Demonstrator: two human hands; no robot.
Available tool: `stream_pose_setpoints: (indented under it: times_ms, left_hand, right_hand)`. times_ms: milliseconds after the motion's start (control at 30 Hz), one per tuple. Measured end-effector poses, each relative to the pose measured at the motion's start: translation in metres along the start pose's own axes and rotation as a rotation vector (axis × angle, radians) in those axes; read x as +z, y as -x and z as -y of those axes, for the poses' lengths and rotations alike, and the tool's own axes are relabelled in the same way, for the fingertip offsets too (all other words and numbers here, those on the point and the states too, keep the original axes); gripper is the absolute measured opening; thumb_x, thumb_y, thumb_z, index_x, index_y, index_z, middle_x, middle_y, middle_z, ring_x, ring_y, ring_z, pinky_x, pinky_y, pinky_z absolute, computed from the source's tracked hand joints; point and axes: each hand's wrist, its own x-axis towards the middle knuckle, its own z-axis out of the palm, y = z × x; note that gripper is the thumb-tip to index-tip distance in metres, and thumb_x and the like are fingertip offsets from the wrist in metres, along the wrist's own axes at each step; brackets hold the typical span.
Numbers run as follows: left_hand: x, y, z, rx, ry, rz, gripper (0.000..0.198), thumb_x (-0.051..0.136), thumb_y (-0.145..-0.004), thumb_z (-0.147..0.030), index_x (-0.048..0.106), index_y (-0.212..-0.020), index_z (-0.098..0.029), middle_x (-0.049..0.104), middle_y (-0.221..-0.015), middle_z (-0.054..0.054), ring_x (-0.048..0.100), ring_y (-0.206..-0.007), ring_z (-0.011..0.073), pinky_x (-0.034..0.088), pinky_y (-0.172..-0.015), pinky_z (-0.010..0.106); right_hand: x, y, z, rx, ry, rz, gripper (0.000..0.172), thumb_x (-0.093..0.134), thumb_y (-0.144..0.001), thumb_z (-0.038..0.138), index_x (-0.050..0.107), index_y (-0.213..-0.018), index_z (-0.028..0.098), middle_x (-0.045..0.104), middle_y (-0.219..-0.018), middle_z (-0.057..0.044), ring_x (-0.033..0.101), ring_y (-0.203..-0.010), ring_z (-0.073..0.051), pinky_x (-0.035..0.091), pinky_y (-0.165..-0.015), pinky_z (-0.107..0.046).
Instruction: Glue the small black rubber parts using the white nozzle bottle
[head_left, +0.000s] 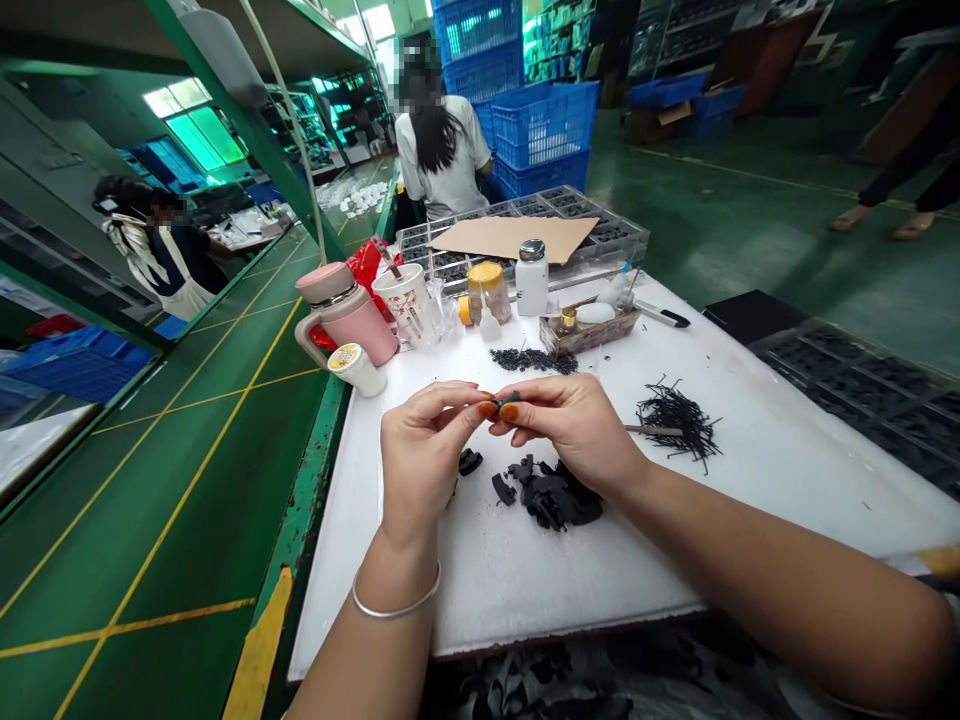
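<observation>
Left grip (pixel 421 450) and right grip (pixel 581 425) pinch a small dark part (pixel 507 399) between them. Beyond, an open box (pixel 592 335) holds a gold-capped bottle (pixel 568 319); farther, a compartmented tray (pixel 628 250) holds black pieces (pixel 616 230); ahead-left, a cup (pixel 407 305) holds a stick (pixel 389 261).

Over the white counter (pixel 787 475), the person's left hand (pixel 421 445) and right hand (pixel 581 420) pinch a small dark piece (pixel 510 397) between them, with a heap of black pieces (pixel 556 498) lying just nearer the person. Thin black pins (pixel 681 418) lie piled to the right, and tiny black parts (pixel 534 360) are scattered in front of a white bottle (pixel 532 282). A pink mug (pixel 358 325) stands near the counter's left edge; beyond, another person (pixel 454 165) faces away.
</observation>
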Motion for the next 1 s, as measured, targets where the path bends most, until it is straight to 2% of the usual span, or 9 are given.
stream_pose_setpoints:
  times_ms: [200,333,533,700,833,1000]
  left_hand:
    - [-0.007,-0.005,-0.002,-0.07,0.045,0.091,0.009,0.077,-0.07,-0.016,0.076,-0.077,-0.021,0.072,-0.083,0.002,0.066,-0.084,0.0155,0.053,-0.074,0.024]
    - [-0.009,-0.007,0.0,-0.135,0.078,0.109,0.01,0.078,-0.068,-0.016,0.076,-0.077,-0.02,0.072,-0.082,0.003,0.065,-0.08,0.0147,0.052,-0.071,0.023]
    - [-0.009,-0.01,0.002,-0.346,0.258,0.122,0.01,0.081,-0.061,-0.017,0.076,-0.07,-0.018,0.071,-0.077,0.004,0.066,-0.07,0.0143,0.053,-0.063,0.024]
    - [-0.007,-0.011,0.003,-0.458,0.37,0.112,0.013,0.084,-0.057,-0.019,0.075,-0.068,-0.016,0.07,-0.074,0.004,0.065,-0.063,0.0127,0.053,-0.057,0.022]
    - [-0.006,-0.011,0.006,-0.508,0.409,0.115,0.019,0.086,-0.055,-0.021,0.075,-0.068,-0.014,0.069,-0.072,0.004,0.064,-0.061,0.0134,0.053,-0.055,0.024]
    - [-0.005,-0.008,0.01,-0.502,0.44,0.098,0.02,0.087,-0.054,-0.022,0.074,-0.069,-0.015,0.068,-0.072,0.002,0.065,-0.062,0.0146,0.055,-0.056,0.026]
  right_hand:
    - [-0.001,0.001,0.003,0.034,0.002,0.035,0.025,0.08,-0.068,0.034,0.078,-0.085,0.016,0.073,-0.073,-0.005,0.07,-0.067,-0.015,0.054,-0.054,-0.02]
    - [0.0,0.001,0.004,0.051,-0.032,0.034,0.028,0.081,-0.066,0.036,0.077,-0.084,0.015,0.073,-0.071,-0.005,0.069,-0.065,-0.014,0.053,-0.052,-0.018]
    - [0.002,0.003,0.007,0.093,-0.031,0.065,0.03,0.079,-0.067,0.039,0.075,-0.08,0.012,0.071,-0.067,-0.005,0.068,-0.062,-0.012,0.053,-0.052,-0.018]
    - [0.004,0.007,0.009,0.079,-0.029,0.063,0.034,0.079,-0.067,0.043,0.071,-0.075,0.011,0.07,-0.066,-0.005,0.068,-0.061,-0.013,0.053,-0.049,-0.018]
    - [0.004,0.008,0.01,0.03,-0.018,0.039,0.033,0.078,-0.068,0.042,0.069,-0.073,0.011,0.069,-0.063,-0.004,0.068,-0.06,-0.014,0.054,-0.048,-0.019]
    - [0.005,0.008,0.012,0.006,-0.043,0.004,0.032,0.078,-0.068,0.039,0.07,-0.079,0.01,0.069,-0.062,-0.003,0.068,-0.056,-0.013,0.054,-0.047,-0.019]
